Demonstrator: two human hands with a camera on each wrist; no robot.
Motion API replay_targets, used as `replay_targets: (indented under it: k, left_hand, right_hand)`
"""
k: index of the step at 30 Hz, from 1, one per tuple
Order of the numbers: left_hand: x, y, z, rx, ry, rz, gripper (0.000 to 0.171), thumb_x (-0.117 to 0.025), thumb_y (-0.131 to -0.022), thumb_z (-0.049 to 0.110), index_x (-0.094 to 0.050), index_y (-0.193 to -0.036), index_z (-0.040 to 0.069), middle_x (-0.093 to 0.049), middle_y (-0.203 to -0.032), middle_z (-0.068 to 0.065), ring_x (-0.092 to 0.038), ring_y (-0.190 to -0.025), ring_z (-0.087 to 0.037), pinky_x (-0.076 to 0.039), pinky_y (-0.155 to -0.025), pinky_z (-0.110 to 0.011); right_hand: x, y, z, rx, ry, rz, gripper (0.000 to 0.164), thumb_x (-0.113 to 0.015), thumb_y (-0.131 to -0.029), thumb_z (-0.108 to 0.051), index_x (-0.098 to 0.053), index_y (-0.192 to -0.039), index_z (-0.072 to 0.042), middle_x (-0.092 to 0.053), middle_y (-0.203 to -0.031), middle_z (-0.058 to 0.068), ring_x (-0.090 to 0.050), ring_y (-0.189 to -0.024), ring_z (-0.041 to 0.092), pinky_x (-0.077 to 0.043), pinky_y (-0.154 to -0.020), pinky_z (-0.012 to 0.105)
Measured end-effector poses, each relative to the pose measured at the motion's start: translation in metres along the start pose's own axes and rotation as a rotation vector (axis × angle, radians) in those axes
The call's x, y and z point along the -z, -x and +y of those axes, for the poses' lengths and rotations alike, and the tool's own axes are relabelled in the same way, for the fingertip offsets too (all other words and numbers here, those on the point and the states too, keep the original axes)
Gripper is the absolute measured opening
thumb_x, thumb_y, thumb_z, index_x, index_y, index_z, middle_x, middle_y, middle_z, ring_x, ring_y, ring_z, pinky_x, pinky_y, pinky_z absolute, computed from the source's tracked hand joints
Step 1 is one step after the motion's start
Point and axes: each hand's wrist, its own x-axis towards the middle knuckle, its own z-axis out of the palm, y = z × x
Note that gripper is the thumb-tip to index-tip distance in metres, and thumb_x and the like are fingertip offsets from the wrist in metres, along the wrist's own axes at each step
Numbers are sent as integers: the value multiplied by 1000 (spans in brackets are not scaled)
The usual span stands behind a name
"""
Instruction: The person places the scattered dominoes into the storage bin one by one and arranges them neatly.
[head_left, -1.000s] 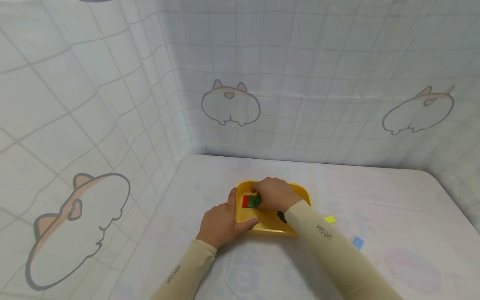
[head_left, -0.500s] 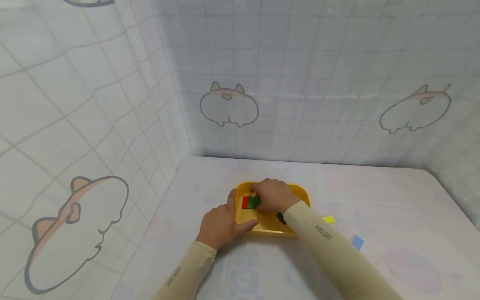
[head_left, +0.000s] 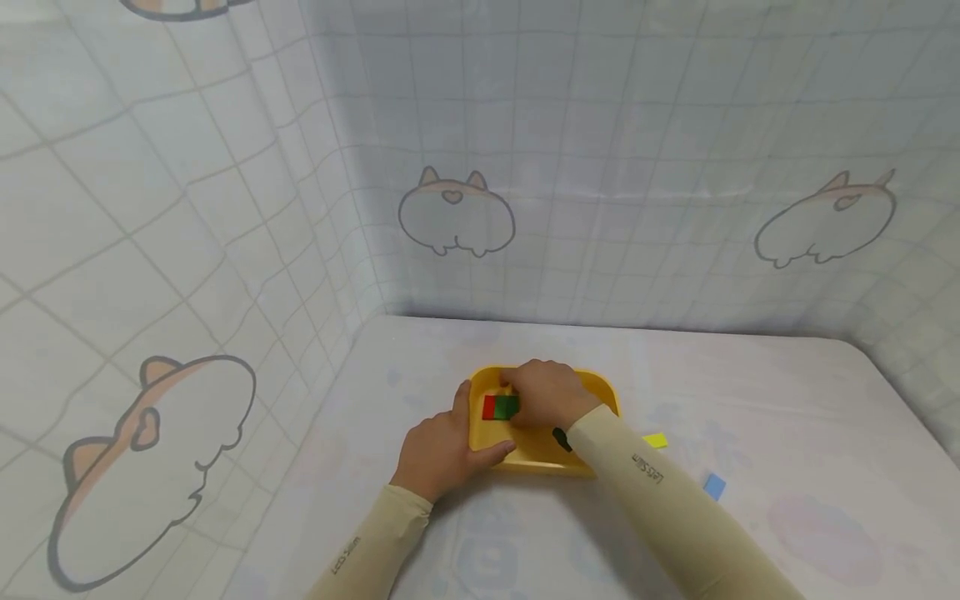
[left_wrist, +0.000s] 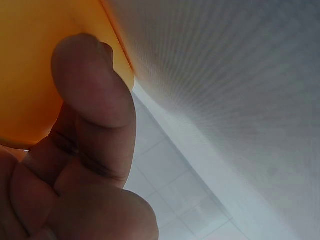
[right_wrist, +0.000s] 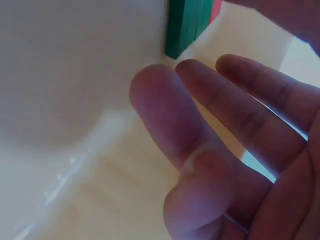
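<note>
red block and green blocks side by side in the yellow tray; yellow piece and blue piece outside it.
left hand holds the tray; right hand is at the green blocks, though whether it grips i cannot tell.

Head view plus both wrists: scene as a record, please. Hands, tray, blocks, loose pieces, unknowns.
left hand: holds near left corner of yellow tray
right hand: inside tray, beside the green blocks
row: red block at left end, green next to it
other in tray: dark green piece, near right sleeve
on table, right of tray: yellow piece, blue piece
unclear: whether right hand grips a block
</note>
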Motion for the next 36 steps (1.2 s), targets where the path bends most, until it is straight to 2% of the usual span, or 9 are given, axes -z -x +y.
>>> replay_targets:
  k: [10, 15, 22, 29, 36]
  left_hand:
    - [0, 1, 0, 22, 11, -7, 131, -42, -75, 102, -31, -161, 5, -48, -59, 4, -45, -46, -15, -38, -43, -33]
    - [-1, 2, 0, 23, 9, -1, 131, -40, -75, 103, -29, -162, 6, -49, -60, 3, -46, -47, -16, -39, -45, -34]
    - [0, 1, 1, 21, 22, -3, 130, -40, -75, 103, -29, -162, 6, -49, -60, 3, -46, -48, -16, -40, -46, -34]
    - [-1, 0, 0, 30, 27, -20, 131, -42, -74, 103, -27, -162, 8, -51, -61, 2, -48, -49, -17, -41, -47, -35]
    - [-3, 0, 0, 11, 37, 7, 128, -43, -74, 102, -27, -161, 9, -50, -60, 2, -48, -48, -17, -39, -46, -35]
  right_hand:
    - [19, 20, 1, -26, 13, 40, 56, -89, -83, -37, -72, -134, -22, -74, -114, -5, -66, -95, 18, -56, -86, 44]
    - [31, 35, 1, -33, 25, 42, 59, -90, -82, -40, -71, -135, -22, -75, -117, -5, -67, -98, 17, -57, -84, 42]
    - [43, 59, 8, -36, 16, 89, 61, -89, -82, -45, -70, -135, -22, -74, -119, -8, -68, -98, 15, -56, -76, 38]
    - [51, 88, 21, -70, -1, 187, 56, -85, -86, -48, -71, -133, -22, -75, -116, -7, -70, -96, 17, -56, -74, 40]
    - [52, 123, 35, -63, -18, 324, 47, -83, -89, -44, -72, -128, -19, -74, -112, -6, -69, -88, 14, -55, -67, 36]
